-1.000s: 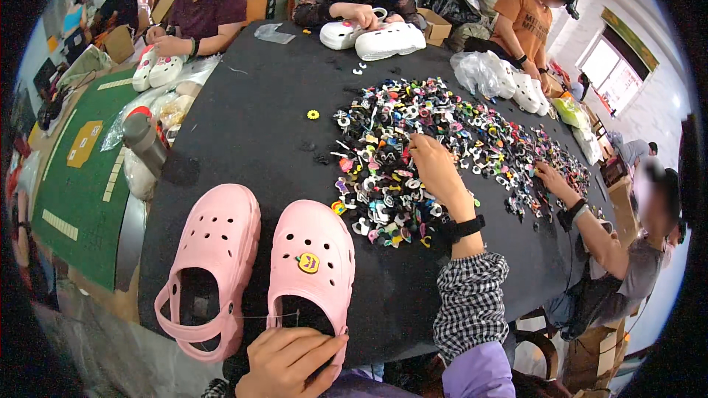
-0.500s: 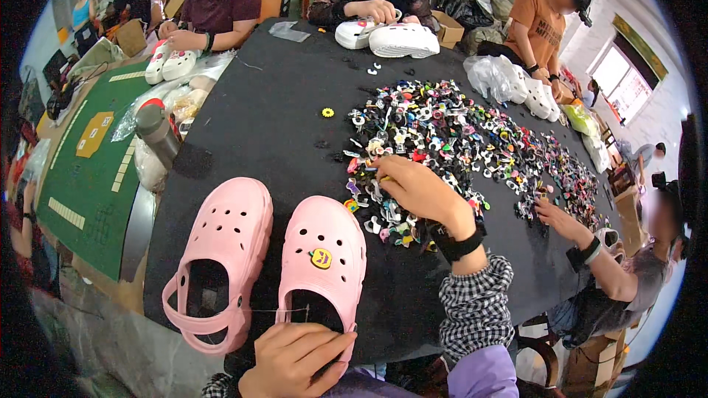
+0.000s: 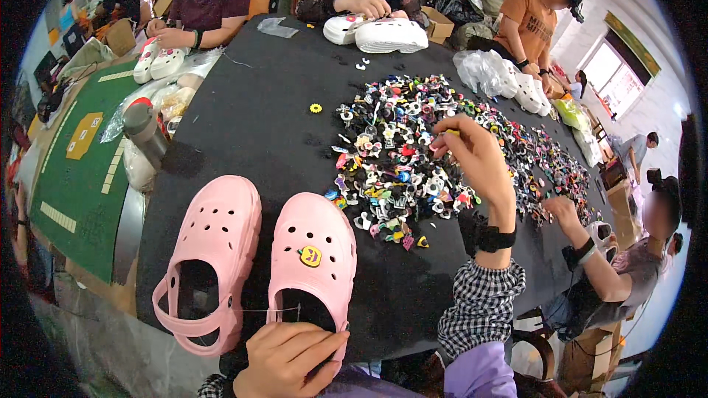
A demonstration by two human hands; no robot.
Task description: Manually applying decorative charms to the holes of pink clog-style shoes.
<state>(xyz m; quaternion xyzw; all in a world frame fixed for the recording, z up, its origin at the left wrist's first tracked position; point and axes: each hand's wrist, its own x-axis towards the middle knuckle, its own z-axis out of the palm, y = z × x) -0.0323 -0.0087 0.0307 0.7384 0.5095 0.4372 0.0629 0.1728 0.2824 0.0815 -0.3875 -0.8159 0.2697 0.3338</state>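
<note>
Two pink clogs stand side by side on the black table, toes pointing away from me. My left hand [image 3: 291, 357] grips the heel end of the right clog [image 3: 313, 232], which carries a pumpkin charm [image 3: 310, 256] on its holed upper. Left of it, the other clog [image 3: 217, 225] has no charm on top, and a thin clear thread runs between the two. My right hand [image 3: 478, 158] is over the pile of shoe charms [image 3: 398, 155], fingers curled in. A small yellow shoe charm [image 3: 453, 133] shows at its fingertips, largely hidden.
A yellow flower-shaped charm [image 3: 316, 108] lies apart from the pile. A steel flask [image 3: 144, 133] stands at the left beside a green board [image 3: 74, 177]. Across the table, people handle white clogs [image 3: 391, 35]. At the right, a co-worker's hand [image 3: 564, 212] reaches to the pile's edge.
My right hand has moved right and away from me across the pile, from its near left edge. My left hand keeps its hold on the clog. The view has shifted slightly.
</note>
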